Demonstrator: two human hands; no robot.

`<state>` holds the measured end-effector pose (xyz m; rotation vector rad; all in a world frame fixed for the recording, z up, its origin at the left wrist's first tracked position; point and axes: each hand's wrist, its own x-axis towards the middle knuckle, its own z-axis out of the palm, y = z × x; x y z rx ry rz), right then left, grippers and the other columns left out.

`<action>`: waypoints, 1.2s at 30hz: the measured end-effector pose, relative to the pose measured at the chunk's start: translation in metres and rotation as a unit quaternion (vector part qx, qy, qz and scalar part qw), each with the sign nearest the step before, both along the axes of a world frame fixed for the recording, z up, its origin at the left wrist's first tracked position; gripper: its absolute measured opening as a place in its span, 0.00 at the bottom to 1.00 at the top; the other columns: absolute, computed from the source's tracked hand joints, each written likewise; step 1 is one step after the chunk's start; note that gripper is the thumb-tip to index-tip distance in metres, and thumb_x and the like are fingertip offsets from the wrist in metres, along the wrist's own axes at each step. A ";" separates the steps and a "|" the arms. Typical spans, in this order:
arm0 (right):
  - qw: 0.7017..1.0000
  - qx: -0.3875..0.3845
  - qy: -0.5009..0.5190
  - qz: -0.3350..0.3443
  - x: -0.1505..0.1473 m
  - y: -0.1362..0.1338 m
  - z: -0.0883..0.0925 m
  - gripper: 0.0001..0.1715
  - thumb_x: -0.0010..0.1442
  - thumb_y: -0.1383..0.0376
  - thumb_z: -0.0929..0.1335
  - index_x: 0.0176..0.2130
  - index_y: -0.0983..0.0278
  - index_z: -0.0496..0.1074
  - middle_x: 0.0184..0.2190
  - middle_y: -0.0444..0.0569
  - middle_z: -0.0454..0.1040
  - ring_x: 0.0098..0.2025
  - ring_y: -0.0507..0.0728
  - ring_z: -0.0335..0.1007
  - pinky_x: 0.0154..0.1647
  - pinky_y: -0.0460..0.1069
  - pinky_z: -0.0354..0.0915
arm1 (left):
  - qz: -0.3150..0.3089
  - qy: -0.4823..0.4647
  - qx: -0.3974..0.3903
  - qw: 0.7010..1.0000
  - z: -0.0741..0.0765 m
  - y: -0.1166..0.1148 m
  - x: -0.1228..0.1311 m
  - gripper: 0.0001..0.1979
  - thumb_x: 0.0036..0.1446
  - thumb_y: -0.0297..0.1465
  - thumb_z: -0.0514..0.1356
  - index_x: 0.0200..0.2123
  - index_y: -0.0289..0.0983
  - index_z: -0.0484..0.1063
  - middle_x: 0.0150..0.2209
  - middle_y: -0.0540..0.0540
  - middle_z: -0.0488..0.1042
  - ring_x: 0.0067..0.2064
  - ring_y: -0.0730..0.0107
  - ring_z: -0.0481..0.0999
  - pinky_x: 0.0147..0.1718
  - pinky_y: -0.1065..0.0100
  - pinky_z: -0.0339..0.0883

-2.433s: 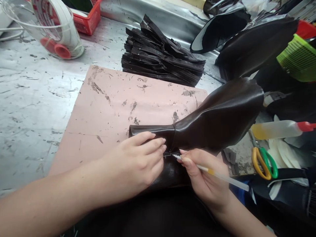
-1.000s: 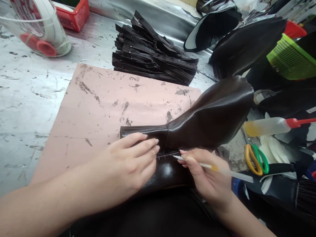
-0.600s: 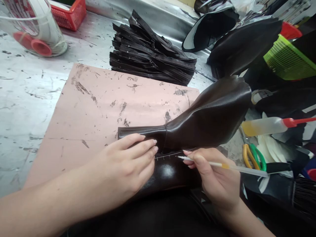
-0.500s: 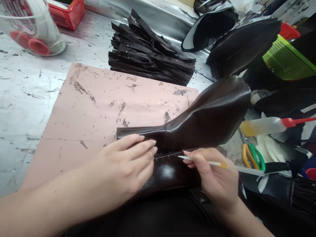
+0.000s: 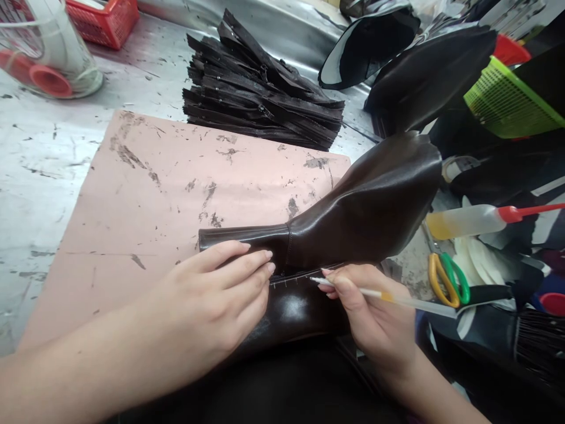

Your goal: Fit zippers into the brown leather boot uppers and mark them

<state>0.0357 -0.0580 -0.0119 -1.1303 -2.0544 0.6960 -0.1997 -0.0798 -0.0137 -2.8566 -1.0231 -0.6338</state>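
Observation:
A dark brown, shiny leather boot upper [image 5: 353, 206] lies over the near edge of the pink mat, with a zip seam running along it. My left hand [image 5: 225, 294] rests flat on its narrow part, fingers stretched out and pressing on the leather. Beside those fingertips, several short pale tick marks line the seam. In my right hand [image 5: 371, 306] is a thin, clear pen refill [image 5: 375, 293], pinched between thumb and fingers. Its tip is at the seam, just right of the marks; whether it touches the leather I cannot tell.
Behind the pink mat [image 5: 145, 218] is a pile of black zippers [image 5: 265, 88]. A clear jar [image 5: 66, 53] and a red basket [image 5: 106, 23] stand at the far left. On the right are scissors [image 5: 444, 280], a red-tipped bottle [image 5: 472, 221], more leather pieces [image 5: 428, 76] and a green basket [image 5: 512, 100].
The whole view has shifted slightly, so things appear a little further left. The refill's tip sits slightly closer to the pale marks. My left hand keeps its place on the leather.

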 end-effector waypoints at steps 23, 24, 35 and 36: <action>0.997 0.037 0.066 0.021 0.026 0.006 -0.009 0.10 0.56 0.76 0.64 0.34 0.63 0.71 0.27 0.44 0.73 0.33 0.53 0.71 0.39 0.52 0.71 | 0.006 -0.039 -0.022 0.999 -0.009 -0.002 -0.002 0.15 0.58 0.23 0.49 0.44 0.34 0.72 0.50 0.45 0.72 0.56 0.62 0.64 0.60 0.60 0.44; 0.997 0.033 0.064 0.024 0.026 0.006 -0.008 0.10 0.56 0.76 0.64 0.34 0.63 0.71 0.28 0.44 0.73 0.32 0.53 0.71 0.39 0.52 0.71 | 0.001 -0.031 -0.018 0.999 -0.008 -0.001 -0.002 0.15 0.58 0.23 0.50 0.44 0.34 0.72 0.50 0.45 0.72 0.56 0.62 0.64 0.61 0.60 0.43; 0.999 0.016 0.042 0.021 0.025 0.007 -0.007 0.10 0.56 0.76 0.64 0.34 0.63 0.71 0.28 0.45 0.73 0.31 0.53 0.71 0.39 0.52 0.70 | -0.030 -0.002 -0.001 1.000 -0.009 0.004 -0.007 0.16 0.56 0.24 0.51 0.46 0.32 0.71 0.51 0.43 0.71 0.56 0.60 0.64 0.62 0.60 0.39; 0.999 0.017 0.042 0.021 0.025 0.007 -0.007 0.10 0.56 0.76 0.64 0.34 0.63 0.71 0.28 0.45 0.73 0.31 0.53 0.71 0.39 0.52 0.71 | -0.024 -0.007 -0.008 1.000 -0.009 0.003 -0.006 0.16 0.56 0.24 0.51 0.45 0.32 0.71 0.51 0.43 0.71 0.56 0.60 0.63 0.62 0.60 0.39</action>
